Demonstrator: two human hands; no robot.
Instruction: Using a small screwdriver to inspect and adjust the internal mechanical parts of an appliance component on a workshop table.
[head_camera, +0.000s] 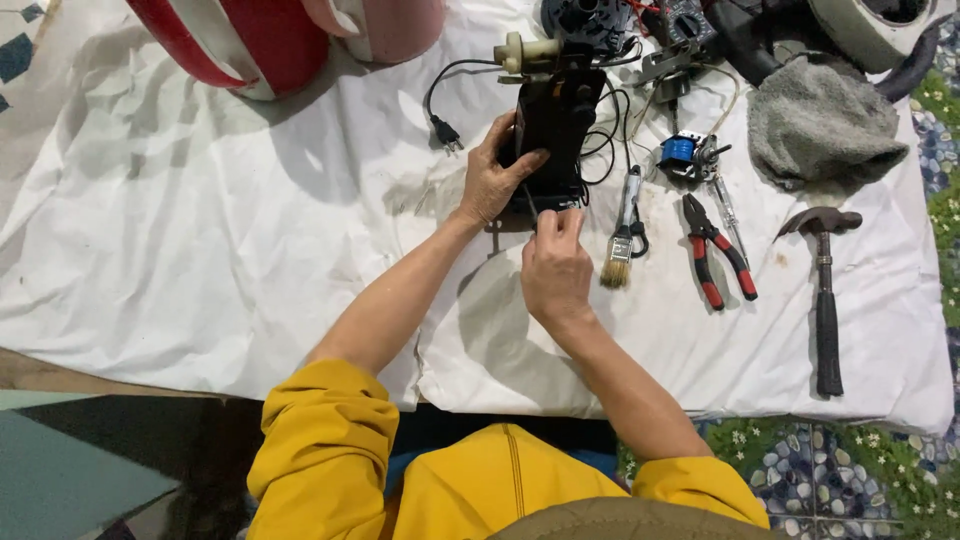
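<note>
Left hand (492, 180) grips boxy black housing (553, 130); right hand (555, 270) pinches thin tool (530, 203).

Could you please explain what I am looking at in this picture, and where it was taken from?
The one picture comes from a camera worn on a person's head, looking down at their own two bare hands; the yellow sleeves are theirs. There is no machine.

The left hand grips a black device with a cord and plug. The right hand pinches something thin at the device's lower edge; I cannot tell what.

All this lies on a white cloth. To the right are a brush, red-handled pliers, a hammer, a small blue-wound part and a grey rag. Red and white covers sit at the top left.
</note>
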